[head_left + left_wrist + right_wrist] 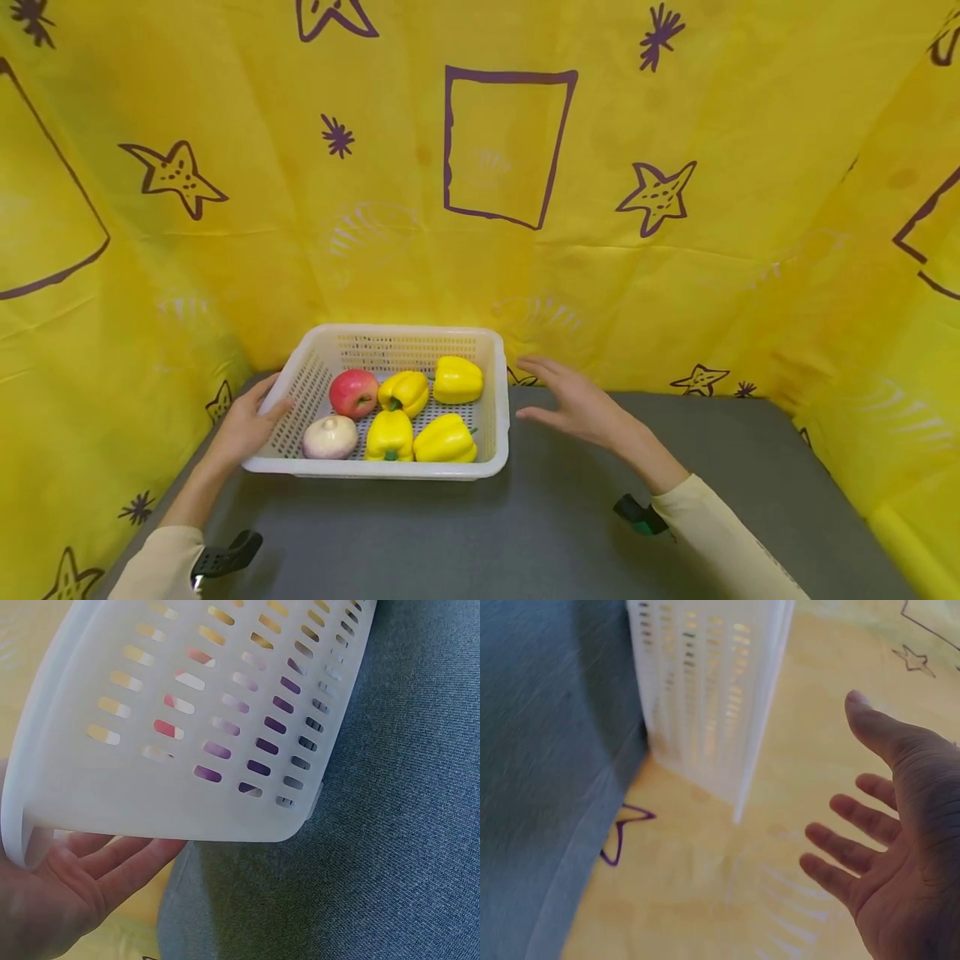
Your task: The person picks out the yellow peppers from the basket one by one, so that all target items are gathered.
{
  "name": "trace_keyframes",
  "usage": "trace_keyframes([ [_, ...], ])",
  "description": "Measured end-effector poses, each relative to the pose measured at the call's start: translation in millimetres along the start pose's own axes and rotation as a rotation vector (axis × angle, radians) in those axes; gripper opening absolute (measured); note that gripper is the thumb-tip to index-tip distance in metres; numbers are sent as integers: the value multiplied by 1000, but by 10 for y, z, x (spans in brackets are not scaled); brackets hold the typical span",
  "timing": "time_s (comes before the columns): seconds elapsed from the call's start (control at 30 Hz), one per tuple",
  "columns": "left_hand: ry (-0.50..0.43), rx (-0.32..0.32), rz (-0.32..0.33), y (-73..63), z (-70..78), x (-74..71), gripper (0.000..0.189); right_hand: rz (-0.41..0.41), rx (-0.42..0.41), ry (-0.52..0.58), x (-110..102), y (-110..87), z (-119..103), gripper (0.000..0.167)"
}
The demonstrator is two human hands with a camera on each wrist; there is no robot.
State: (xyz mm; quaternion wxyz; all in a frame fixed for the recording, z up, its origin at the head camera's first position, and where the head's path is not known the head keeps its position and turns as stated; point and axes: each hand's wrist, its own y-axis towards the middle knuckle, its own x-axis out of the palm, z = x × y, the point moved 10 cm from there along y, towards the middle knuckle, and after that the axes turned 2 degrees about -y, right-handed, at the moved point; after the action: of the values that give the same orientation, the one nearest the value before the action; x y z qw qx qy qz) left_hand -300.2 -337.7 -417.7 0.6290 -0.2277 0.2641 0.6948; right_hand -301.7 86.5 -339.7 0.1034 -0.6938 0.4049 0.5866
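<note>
A white plastic basket with slotted walls stands on the grey table. Inside lie several yellow bell peppers, a red apple and a round white-and-purple vegetable. My left hand grips the basket's left side, thumb over the rim and fingers along the outer wall; in the left wrist view the basket partly hides those fingers. To the right of the basket, my right hand is held apart from it, thumb and fingers spread and nothing in them, palm turned towards the basket's right wall.
The grey tabletop extends in front of the basket and to its right. Yellow cloth with dark star and frame drawings hangs behind and at both sides. Black wrist mounts show under both forearms.
</note>
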Motion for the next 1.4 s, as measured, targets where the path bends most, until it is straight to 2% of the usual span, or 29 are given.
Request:
trace_keyframes([
  [0.27, -84, -21, -10, -11, -40, 24, 67, -67, -11, 30, 211, 136, -133, 73],
  [0.4, -89, -36, -17, -11, -67, 26, 68, -96, -18, 40, 320, 204, -226, 73],
  [0.63, -84, -57, -21, -28, -66, 14, 69, -121, -19, 127, 560, 355, -359, 65],
  [0.8, -93, -61, -24, -24, -62, 28, 69, -231, -19, 29, 794, 463, -413, 68],
  [0.97, -103, -79, -26, -31, -91, 41, 69, -288, -14, -71, 908, 550, -443, 73],
  [1.17, -97, -73, -23, -44, -91, 36, 68, -405, 51, -64, 1074, 602, -426, 75],
  [1.3, -96, -68, -17, -52, -78, 27, 67, -495, 63, -58, 1203, 633, -456, 74],
  [1.4, -97, -67, -16, -55, -69, 27, 66, -520, 76, -65, 1263, 651, -466, 73],
])
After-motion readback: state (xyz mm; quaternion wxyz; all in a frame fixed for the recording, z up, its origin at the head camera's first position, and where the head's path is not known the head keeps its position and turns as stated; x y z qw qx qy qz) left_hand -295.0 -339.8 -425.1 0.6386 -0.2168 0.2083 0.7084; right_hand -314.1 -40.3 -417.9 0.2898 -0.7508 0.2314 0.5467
